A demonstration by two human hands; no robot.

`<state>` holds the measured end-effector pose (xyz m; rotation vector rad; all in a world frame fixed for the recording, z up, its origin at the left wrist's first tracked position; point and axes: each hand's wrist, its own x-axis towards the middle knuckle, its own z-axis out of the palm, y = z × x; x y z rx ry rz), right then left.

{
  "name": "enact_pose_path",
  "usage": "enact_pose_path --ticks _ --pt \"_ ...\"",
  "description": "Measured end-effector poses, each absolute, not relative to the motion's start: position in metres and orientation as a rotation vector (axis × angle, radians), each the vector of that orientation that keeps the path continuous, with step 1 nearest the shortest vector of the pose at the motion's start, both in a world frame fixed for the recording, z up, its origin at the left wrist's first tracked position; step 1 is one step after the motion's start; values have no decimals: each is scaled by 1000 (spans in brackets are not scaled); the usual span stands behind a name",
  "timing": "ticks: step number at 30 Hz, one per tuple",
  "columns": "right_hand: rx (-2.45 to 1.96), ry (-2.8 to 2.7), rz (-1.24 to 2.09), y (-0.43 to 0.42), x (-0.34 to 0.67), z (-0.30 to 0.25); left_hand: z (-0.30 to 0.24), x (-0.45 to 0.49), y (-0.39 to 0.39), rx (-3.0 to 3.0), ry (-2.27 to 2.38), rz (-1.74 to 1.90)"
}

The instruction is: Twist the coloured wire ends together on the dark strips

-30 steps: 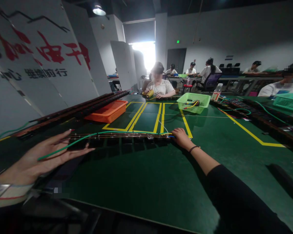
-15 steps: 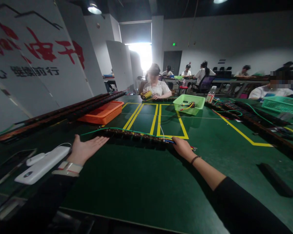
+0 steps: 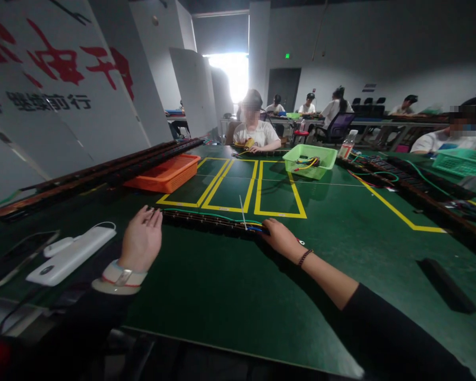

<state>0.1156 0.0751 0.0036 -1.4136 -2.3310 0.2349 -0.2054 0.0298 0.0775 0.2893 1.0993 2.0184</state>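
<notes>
A long black slotted wiring strip (image 3: 206, 218) lies crosswise in front of me, with green, yellow and blue wires along it. At its left end my left hand (image 3: 142, 238) has its fingers bent round the tip, partly hiding it. My right hand (image 3: 281, 239) is closed over the wires at the right end. A white cable tie (image 3: 243, 212) sticks up from the strip just left of that hand. Ring terminals (image 3: 300, 242) poke out beyond the right fingers.
On the green table (image 3: 222, 296) are an orange basket (image 3: 170, 180), a light green basket (image 3: 311, 164) holding wires, a white power bank (image 3: 71, 256), a phone (image 3: 18, 259) and a black bar (image 3: 446, 284). More strips lie along both sides. A co-worker (image 3: 256, 129) sits opposite.
My left hand has turned over from an open, palm-up pose and closed on the strip's left end. The strip and my right hand have shifted left; the strip now lies closer to me.
</notes>
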Motion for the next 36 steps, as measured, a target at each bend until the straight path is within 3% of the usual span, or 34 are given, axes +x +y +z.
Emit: enact_pose_path --ticks 5,9,13,19,28,36 --pt "-1363 -2334 606 77 127 16 70 -149 3 870 897 1786" --pt "-1352 -2250 1006 85 145 23 64 -92 -22 1048 737 1218" --pt "-1285 -2089 1253 87 150 18 49 -43 -26 892 606 642" --pt "-1135 -2004 1371 78 147 12 27 -10 -3 582 716 558" --pt "-1259 -2237 1083 66 142 18 20 -15 1 525 684 598" --pt "-1206 -2685 -26 43 124 38 14 -10 3 475 603 773"
